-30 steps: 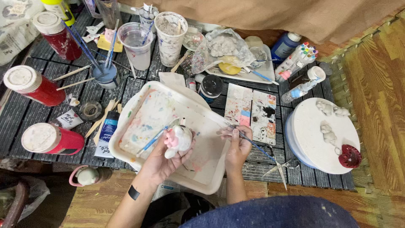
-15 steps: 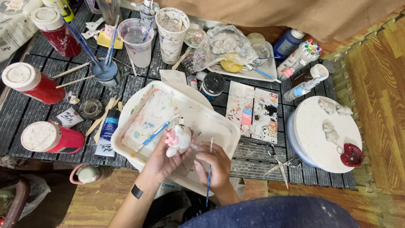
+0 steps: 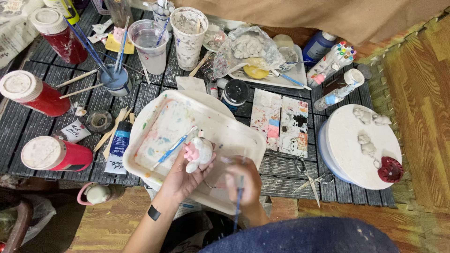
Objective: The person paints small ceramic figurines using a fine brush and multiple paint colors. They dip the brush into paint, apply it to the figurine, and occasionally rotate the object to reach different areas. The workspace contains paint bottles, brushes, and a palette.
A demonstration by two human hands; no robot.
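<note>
The dark slatted desk (image 3: pixel 56 126) carries everything; on it sits a white paint-stained tray (image 3: pixel 234 136), with a round white board (image 3: pixel 347 154) of small clay pieces to its right and 3 red paint jars (image 3: pixel 54 154) at the left. Over the tray, the left hand (image 3: pixel 183 180) is clamped around a small white figurine (image 3: pixel 199 154) with pink paint at one end, held just above the tray's floor; the right hand (image 3: pixel 243 185) is closed on a thin blue-handled brush (image 3: pixel 238 206), though it is blurred and the bristle end cannot be made out. A second blue brush (image 3: pixel 171 151) lies loose in the tray, just beside the figurine; a pair of scissors (image 3: pixel 309 180) lies on the desk to the right. Judging from this, wet pink paint could smear onto the gripping fingers; a hurried stroke could stray past the painted area; the loose brush could be nudged and streak the tray.
</note>
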